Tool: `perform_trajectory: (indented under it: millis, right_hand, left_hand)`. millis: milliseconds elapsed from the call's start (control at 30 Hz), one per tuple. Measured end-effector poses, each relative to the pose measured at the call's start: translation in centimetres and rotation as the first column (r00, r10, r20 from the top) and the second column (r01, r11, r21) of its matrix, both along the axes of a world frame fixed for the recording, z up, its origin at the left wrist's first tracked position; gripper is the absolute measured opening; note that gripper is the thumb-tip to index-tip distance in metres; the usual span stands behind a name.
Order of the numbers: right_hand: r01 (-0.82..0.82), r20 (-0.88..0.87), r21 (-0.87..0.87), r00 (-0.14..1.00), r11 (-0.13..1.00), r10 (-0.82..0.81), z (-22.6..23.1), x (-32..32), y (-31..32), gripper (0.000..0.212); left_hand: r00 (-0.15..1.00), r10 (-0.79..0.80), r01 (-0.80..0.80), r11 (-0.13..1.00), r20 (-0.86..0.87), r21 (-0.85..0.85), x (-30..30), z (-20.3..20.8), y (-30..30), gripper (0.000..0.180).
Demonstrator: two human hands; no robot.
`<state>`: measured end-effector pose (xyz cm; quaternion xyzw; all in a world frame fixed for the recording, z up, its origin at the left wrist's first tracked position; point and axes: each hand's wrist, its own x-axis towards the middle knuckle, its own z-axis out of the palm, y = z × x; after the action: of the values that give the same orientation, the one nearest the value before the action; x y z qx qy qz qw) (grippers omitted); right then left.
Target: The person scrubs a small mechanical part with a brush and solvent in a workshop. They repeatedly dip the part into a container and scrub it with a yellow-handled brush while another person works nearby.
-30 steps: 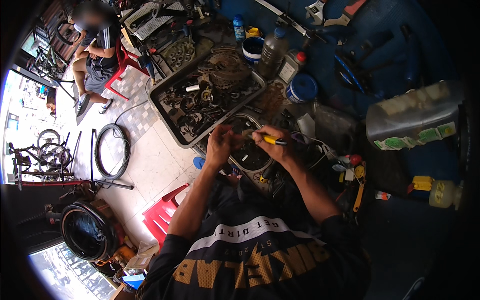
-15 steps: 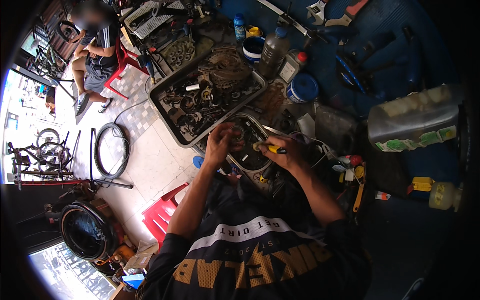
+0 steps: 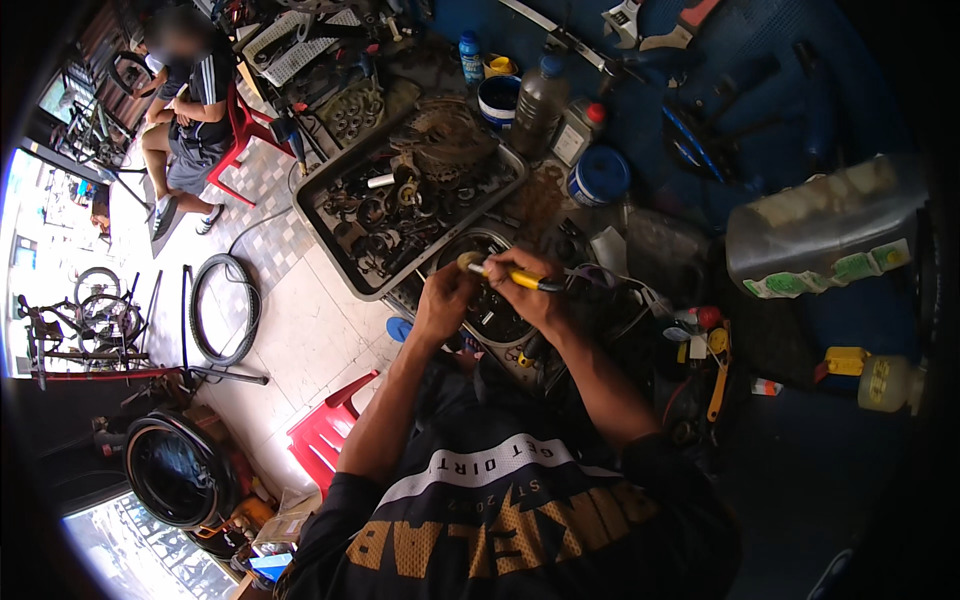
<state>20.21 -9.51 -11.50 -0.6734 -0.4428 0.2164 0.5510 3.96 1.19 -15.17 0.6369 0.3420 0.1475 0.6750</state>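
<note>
A brush [image 3: 526, 277] with a yellow and black handle is gripped by my right hand [image 3: 532, 303], its pale round tip pointing left. That tip meets the fingers of my left hand [image 3: 444, 303], which are closed in a pinch. Whatever small part they hold is hidden behind the fingers and the brush tip. Both hands are over a small metal tray [image 3: 510, 240] with dark liquid and small parts in it. Just beyond, a large grey tray [image 3: 372, 292] is heaped with greasy bicycle parts, among them a stack of sprockets [image 3: 447, 140].
Behind the trays stand a dark bottle [image 3: 537, 105], a red-capped bottle [image 3: 578, 132] and a blue-lidded tub [image 3: 600, 176]. A clear plastic container [image 3: 830, 230] lies at the right. On the left are a red chair [image 3: 332, 428], a tyre [image 3: 224, 308] and a seated person [image 3: 195, 110].
My right hand has moved left and up, bringing the brush tip to my left hand. The left fingers, spread around a ring-like part before, have closed. The view has shifted slightly.
</note>
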Motion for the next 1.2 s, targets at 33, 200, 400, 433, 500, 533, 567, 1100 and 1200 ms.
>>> perform_trajectory:
  millis: [33,200,400,433,500,533,567,1100,1200]
  right_hand:
    - [0.025,-0.064,-0.075,0.997,0.997,-0.029,-0.1,0.1,0.1,0.03]
    - [0.001,-0.03,-0.077,1.0,0.997,-0.003,-0.2,0.6,-0.8,0.031]
    - [0.111,-0.033,-0.11,0.993,0.988,-0.115,-1.5,0.5,-0.9,0.036]
    - [0.067,-0.044,-0.064,0.997,0.996,-0.07,-1.9,0.6,-1.0,0.036]
    - [0.091,-0.095,-0.133,0.99,0.987,-0.104,-2.6,0.7,-1.4,0.036]
    - [0.11,-0.149,-0.161,0.98,0.981,-0.134,-3.0,0.5,-1.3,0.036]
    - [0.096,-0.179,-0.124,0.977,0.988,-0.117,-3.2,0.4,-1.3,0.037]
    - [0.057,-0.072,-0.137,0.995,0.989,-0.068,-2.0,-0.7,-1.4,0.035]
    - [0.027,-0.007,-0.149,1.0,0.988,-0.028,-0.8,-0.1,-1.8,0.033]
  left_hand:
    - [0.999,0.031,-0.031,0.999,0.029,0.008,-0.2,0.1,0.0,0.033]
    - [0.998,0.051,-0.054,0.997,0.042,0.064,-0.6,-0.2,0.0,0.031]
    - [0.987,0.16,-0.162,0.972,0.029,0.171,0.1,-0.2,-0.6,0.027]
    - [0.982,0.174,-0.184,0.964,0.067,0.191,0.1,0.0,-0.5,0.027]
    - [0.977,0.211,-0.211,0.967,0.02,0.141,0.1,0.4,-0.5,0.027]
    - [0.983,0.18,-0.185,0.961,0.039,0.204,0.2,0.6,-0.5,0.027]
    - [0.984,0.177,-0.18,0.963,0.033,0.2,0.2,0.7,-0.5,0.026]
    - [0.979,0.164,-0.167,0.986,0.124,0.014,-0.1,-0.5,0.2,0.028]
    - [0.975,0.19,-0.185,0.981,0.115,-0.053,-0.2,-0.3,0.6,0.028]
